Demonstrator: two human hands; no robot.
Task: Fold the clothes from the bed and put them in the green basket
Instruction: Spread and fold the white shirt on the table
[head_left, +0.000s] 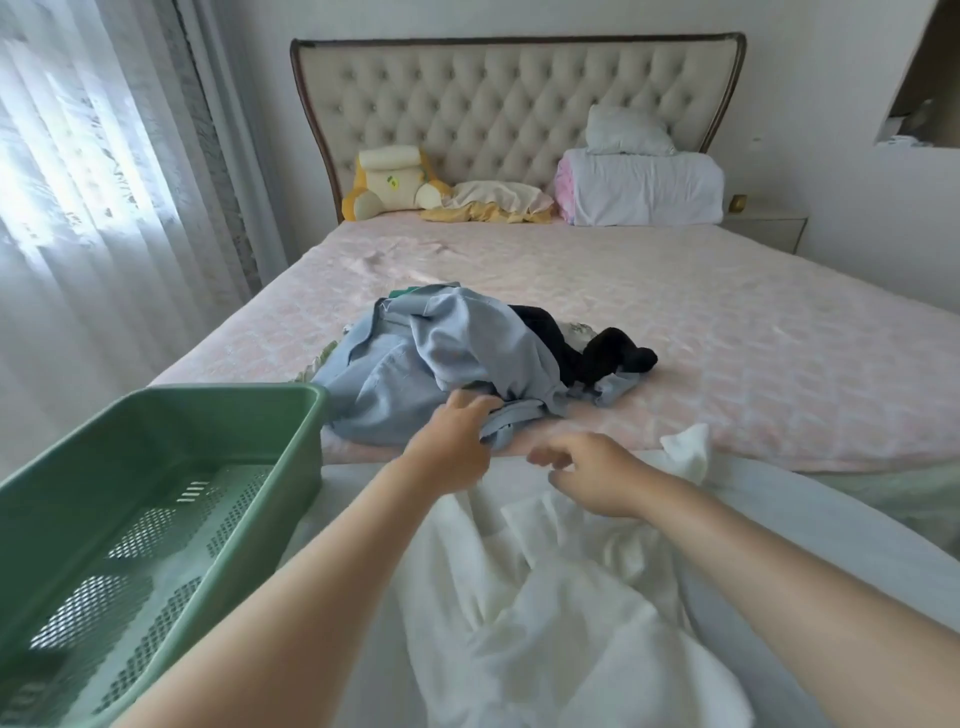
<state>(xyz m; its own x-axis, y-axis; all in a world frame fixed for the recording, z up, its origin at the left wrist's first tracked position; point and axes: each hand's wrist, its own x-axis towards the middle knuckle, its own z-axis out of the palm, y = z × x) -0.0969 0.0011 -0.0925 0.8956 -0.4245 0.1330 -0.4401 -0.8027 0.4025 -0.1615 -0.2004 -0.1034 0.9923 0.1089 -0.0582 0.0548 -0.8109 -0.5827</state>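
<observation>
Green garment (402, 292) under blue shirt (441, 353)

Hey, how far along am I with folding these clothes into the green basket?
Barely started. Done: nothing, the green basket holds no clothes. In hand: your left hand rests on the light blue garment; your right hand holds nothing. Left: that garment, the black garment and the rest, all unfolded on the bed.
</observation>
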